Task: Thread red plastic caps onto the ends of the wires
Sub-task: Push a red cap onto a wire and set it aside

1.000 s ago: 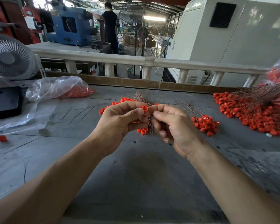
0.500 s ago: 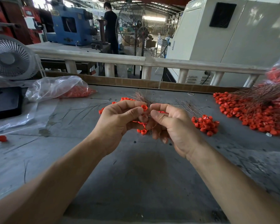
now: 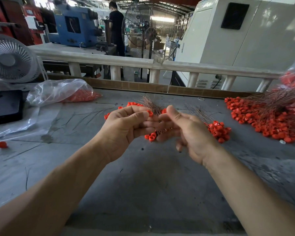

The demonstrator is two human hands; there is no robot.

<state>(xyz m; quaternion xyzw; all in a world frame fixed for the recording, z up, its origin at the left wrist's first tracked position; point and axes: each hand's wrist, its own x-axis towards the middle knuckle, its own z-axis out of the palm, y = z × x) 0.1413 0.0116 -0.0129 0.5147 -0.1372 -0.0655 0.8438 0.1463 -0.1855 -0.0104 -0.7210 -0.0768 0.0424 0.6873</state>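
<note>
My left hand (image 3: 126,126) pinches a red cap (image 3: 149,113) between thumb and forefinger and also grips a bundle of thin copper wires (image 3: 150,103) that fans upward. Capped wire ends (image 3: 151,136) hang below that hand. My right hand (image 3: 186,130) meets the left at the fingertips, thumb raised, fingers curled and pinching at the wires; it is blurred. Loose red caps (image 3: 133,104) lie on the grey table (image 3: 143,176) behind my hands.
A small cluster of capped wires (image 3: 219,130) lies right of my hands, a large pile (image 3: 266,116) farther right. A clear bag of caps (image 3: 61,91) and a white fan (image 3: 10,59) stand at the left. One cap (image 3: 2,144) lies alone.
My right hand has shifted slightly right and lifted its thumb, its fingers moving at the wires. The left hand still holds the cap and the bundle in the same place.
</note>
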